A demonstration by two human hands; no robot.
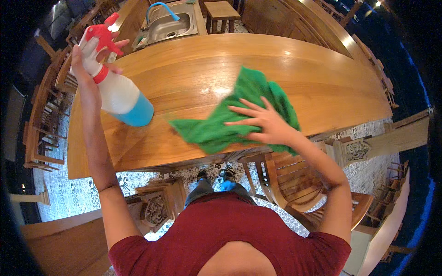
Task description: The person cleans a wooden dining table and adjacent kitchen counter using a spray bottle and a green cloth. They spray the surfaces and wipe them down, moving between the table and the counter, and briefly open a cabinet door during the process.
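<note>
My left hand (83, 63) grips the neck of a spray bottle (119, 91) with a red trigger head and blue liquid in its lower part. The bottle leans, its base towards the wooden counter (155, 72); whether the base touches the wood I cannot tell. Spread flat, my right hand (267, 122) presses on a crumpled green cloth (221, 120) lying on the counter near its front edge. The fingers are apart on top of the fabric, and one corner of the cloth reaches left, slightly blurred.
Beyond the counter sits a steel sink (171, 26) with a blue faucet hose (162, 6). A wooden stool (222, 12) stands to its right. Close to my right side is a slatted wooden chair (297, 179). A carved wooden chair (159, 203) is at lower left.
</note>
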